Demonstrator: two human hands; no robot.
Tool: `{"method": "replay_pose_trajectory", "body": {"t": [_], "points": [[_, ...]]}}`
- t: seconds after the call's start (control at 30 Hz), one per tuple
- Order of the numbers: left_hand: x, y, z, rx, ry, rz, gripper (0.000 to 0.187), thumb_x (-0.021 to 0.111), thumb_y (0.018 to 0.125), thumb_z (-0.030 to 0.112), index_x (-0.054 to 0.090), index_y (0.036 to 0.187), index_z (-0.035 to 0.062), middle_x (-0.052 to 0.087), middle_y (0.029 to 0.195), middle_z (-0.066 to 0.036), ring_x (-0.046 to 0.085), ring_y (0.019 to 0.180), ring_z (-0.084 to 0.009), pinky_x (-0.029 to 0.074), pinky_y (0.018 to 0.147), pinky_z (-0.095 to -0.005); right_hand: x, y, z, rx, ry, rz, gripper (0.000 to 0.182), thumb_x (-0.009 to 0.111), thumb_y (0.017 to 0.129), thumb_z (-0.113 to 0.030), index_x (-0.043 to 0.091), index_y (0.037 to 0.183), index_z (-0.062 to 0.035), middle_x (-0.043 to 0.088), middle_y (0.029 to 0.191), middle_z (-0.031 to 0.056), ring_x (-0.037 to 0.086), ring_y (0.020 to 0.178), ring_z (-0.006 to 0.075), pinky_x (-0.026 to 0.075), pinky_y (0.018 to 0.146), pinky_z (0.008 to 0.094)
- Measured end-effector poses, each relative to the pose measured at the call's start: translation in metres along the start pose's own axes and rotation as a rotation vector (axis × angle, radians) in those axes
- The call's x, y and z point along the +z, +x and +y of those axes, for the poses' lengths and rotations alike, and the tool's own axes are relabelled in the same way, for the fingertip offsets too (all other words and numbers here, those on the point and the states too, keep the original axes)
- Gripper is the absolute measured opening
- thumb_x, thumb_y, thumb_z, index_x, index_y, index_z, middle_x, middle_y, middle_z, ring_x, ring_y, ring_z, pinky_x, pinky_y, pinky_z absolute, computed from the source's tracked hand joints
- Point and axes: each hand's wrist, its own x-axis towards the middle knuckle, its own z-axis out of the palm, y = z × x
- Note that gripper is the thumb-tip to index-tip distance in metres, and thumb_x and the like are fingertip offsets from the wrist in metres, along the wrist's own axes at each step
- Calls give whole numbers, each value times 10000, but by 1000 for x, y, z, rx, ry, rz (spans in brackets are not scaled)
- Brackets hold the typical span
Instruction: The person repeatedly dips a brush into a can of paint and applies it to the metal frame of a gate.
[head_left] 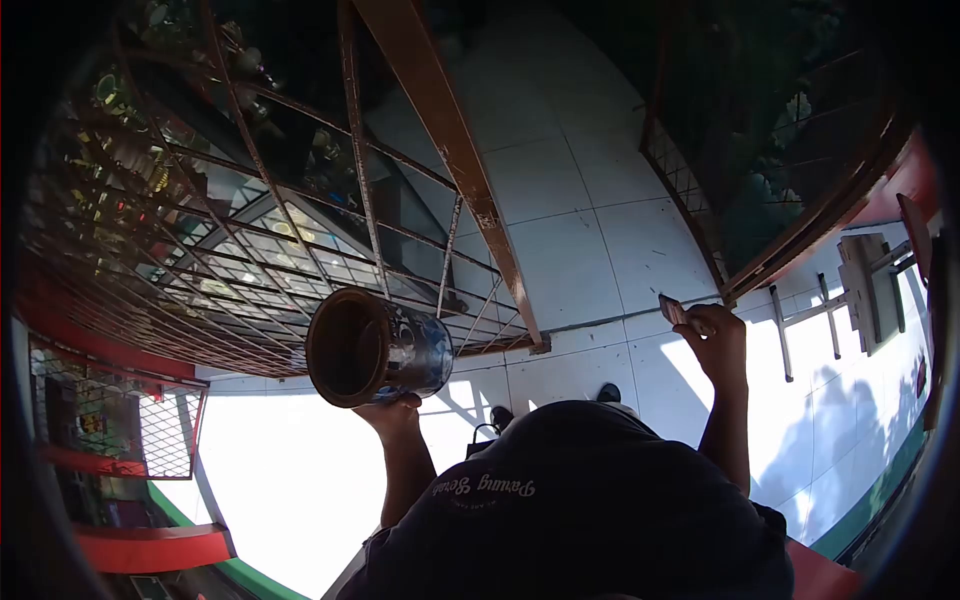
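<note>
My left hand (390,410) is closed on the lower side of a paint can (420,352). The can is tilted, its mouth facing left, and its inside is coated brown. Its label is blue and white. My right hand (716,340) is raised on the other side, fingers closed around a small flat tool that looks like a paintbrush (672,308); its far end is dark and most of it is hidden by the fingers. A brown metal lattice gate (362,170) with worn paint stands just beyond the can.
White floor tiles (560,250) run through the opening between the gate and another brown-framed panel (790,265) at right. A wooden stool or bench (868,290) stands at far right. A red ledge (150,548) and sunlit floor lie at left.
</note>
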Motion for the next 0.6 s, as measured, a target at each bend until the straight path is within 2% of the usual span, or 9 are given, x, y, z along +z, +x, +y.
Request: {"method": "replay_pose_trajectory", "body": {"t": [0.03, 0.07, 0.17, 0.23, 0.3, 0.43, 0.5, 0.57, 0.6], "points": [[6, -5, 4, -39, -6, -1, 1130, 931, 580, 546, 366, 1427, 57, 530, 1313, -113, 554, 1189, -229, 553, 942, -365, -4, -1, 11, 8, 26, -14, 323, 883, 678, -62, 709, 942, 0, 724, 895, 131, 720, 790, 250, 571, 707, 340], [11, -7, 9, -30, 38, -68, 1037, 854, 689, 592, 361, 1427, 56, 497, 1346, -128, 526, 1222, -246, 520, 987, -396, -9, -3, 25, 19, 50, -29, 335, 887, 670, -62, 703, 943, -1, 724, 890, 134, 719, 786, 246, 570, 705, 336], [44, -13, 17, -36, 71, 97, 1105, 880, 633, 608, 366, 1419, 26, 512, 1323, -109, 540, 1210, -256, 519, 1000, -395, -19, -10, 71, 80, 27, -82, 372, 904, 646, -85, 666, 922, -9, 716, 872, 130, 710, 767, 235, 561, 684, 325], [56, -22, 22, -86, 280, 205, 900, 751, 762, 491, 360, 1422, 20, 475, 1361, -132, 510, 1247, -279, 493, 1026, -442, -27, -13, 101, 81, -27, -127, 389, 910, 643, -126, 653, 914, -18, 705, 866, 125, 701, 754, 243, 558, 664, 332], [75, -24, 31, -82, 184, 227, 851, 685, 772, 437, 353, 1429, 10, 458, 1381, -153, 500, 1261, -293, 479, 1034, -448, -31, -18, 125, 160, -60, -191, 355, 899, 658, -125, 663, 910, -38, 711, 872, 113, 702, 761, 245, 557, 682, 341], [71, -31, 38, -96, 308, 185, 841, 661, 814, 475, 337, 1446, 25, 450, 1390, -167, 496, 1267, -306, 462, 1031, -451, -34, -14, 162, 275, -126, -303, 250, 848, 740, -179, 665, 871, -71, 720, 871, 90, 708, 772, 248, 556, 720, 350], [61, -31, 43, -7, 593, 50, 774, 614, 885, 469, 325, 1459, 37, 444, 1415, -164, 486, 1283, -312, 449, 1054, -459, -30, -12, 180, 327, -104, -400, 238, 836, 760, -203, 664, 863, -75, 722, 868, 86, 708, 766, 255, 556, 730, 355], [65, -37, 44, -35, 272, 101, 745, 603, 913, 450, 320, 1463, 35, 446, 1418, -170, 489, 1284, -317, 442, 1067, -456, -21, -13, 203, 347, -146, -449, 245, 830, 768, -227, 676, 899, -88, 712, 873, 87, 710, 819, 256, 553, 745, 367], [68, -35, 46, -52, 243, 159, 736, 597, 920, 440, 315, 1467, 38, 446, 1421, -170, 486, 1290, -316, 437, 1074, -457, -18, -10, 208, 342, -170, -467, 247, 828, 771, -229, 677, 909, -91, 707, 879, 87, 709, 832, 256, 553, 748, 369]]}}
